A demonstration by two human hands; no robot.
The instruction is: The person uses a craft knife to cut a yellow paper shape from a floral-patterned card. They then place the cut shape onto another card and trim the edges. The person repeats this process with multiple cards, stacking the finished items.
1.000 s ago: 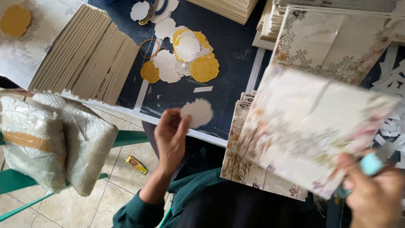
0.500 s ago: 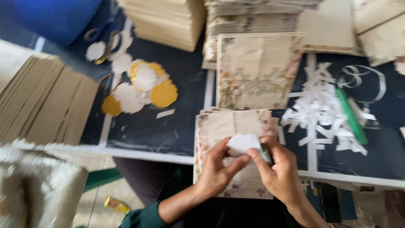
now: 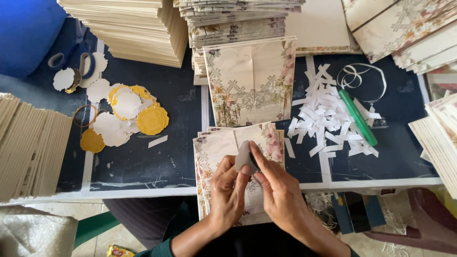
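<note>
In the head view, a small pale sticker point(image 3: 243, 157) is pinched between the fingertips of the left hand point(image 3: 228, 190) and the right hand point(image 3: 281, 192), both closed on it from either side. It is held just above a stack of floral cards point(image 3: 216, 147) lying at the near edge of the desk point(image 3: 176, 157).

The sticker is judged to be very light, thin and limp, easily creased or torn, and possibly tacky on one face; it is best taken by its edges with the fingertips, as is seen here, and no squeeze is called for. The cards beneath appear stiffer and flat, and a firm backing would be given by them.

To the left, gold and white scalloped seals point(image 3: 126, 116) are scattered on the dark surface. To the right, a heap of white paper strips point(image 3: 323, 119) is seen with a green pen-like tool point(image 3: 357, 116) laid across it. Tall piles of cards point(image 3: 138, 28) are stacked along the far side.
</note>
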